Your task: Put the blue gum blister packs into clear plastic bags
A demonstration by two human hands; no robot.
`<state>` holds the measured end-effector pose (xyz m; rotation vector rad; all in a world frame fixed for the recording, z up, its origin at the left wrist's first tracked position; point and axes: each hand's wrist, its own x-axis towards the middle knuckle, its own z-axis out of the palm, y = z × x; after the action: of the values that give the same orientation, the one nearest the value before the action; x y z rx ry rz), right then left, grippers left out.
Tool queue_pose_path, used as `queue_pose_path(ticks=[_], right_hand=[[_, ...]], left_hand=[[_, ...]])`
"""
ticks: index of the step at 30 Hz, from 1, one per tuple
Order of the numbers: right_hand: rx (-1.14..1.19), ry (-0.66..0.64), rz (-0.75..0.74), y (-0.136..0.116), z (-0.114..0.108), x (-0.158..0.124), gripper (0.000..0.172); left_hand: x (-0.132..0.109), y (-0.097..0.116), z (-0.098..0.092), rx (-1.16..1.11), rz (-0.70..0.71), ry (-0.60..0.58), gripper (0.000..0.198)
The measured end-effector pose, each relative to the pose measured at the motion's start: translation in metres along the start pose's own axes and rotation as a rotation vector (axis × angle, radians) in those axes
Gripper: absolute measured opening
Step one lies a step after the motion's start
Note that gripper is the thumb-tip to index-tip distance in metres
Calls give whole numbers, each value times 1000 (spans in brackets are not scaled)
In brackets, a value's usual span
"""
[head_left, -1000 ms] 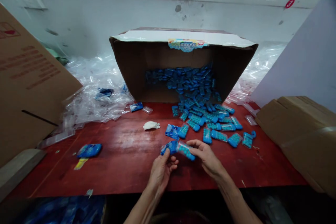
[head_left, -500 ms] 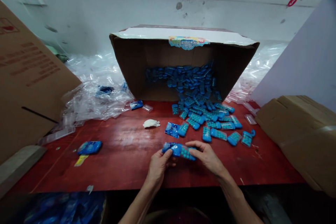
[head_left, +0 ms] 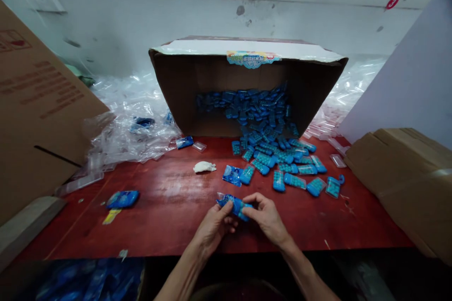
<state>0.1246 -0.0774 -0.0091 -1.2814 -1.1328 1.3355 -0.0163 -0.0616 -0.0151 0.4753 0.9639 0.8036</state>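
Near the front of the red table, my left hand (head_left: 216, 222) grips a blue printed wrapper (head_left: 229, 201) between thumb and fingers. My right hand (head_left: 265, 216) pinches the right end of a small clear case of blue-green beads (head_left: 241, 209), which sits at least partly in the wrapper. Just beyond lie another blue wrapper (head_left: 232, 175) and a bead case (head_left: 246, 174), touching. More bead cases (head_left: 264, 159) spill from an open cardboard box (head_left: 226, 71) lying on its side.
Clear plastic pieces (head_left: 132, 127) are heaped at the left. A blue packet (head_left: 122, 199) lies on the red table (head_left: 158, 216). White crumpled material (head_left: 204, 167) sits near the middle. Cartons stand at left (head_left: 38, 117) and right (head_left: 402, 183).
My right hand has moved left, closer to my left hand. The bead case is now further inside the blue wrapper, with less of it showing.
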Motion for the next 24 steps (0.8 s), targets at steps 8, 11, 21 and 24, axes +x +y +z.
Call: queue_pose_path(ticks=[8,11,21,24], right_hand=[[-90,87,-188,1,7,-5,14],[-8,73,-155,1,3,-6,20],[371,-21,78,8,-1,4,33],[360,-222,123,2,-8,6,40]], left_hand=[[-1,-4,0,-167,11,23,18],[-2,-3,2,-197,12,12,17],[-13,-5,9,-123,49,-137,20],[-14,-5,6,-103,33,-179,16]])
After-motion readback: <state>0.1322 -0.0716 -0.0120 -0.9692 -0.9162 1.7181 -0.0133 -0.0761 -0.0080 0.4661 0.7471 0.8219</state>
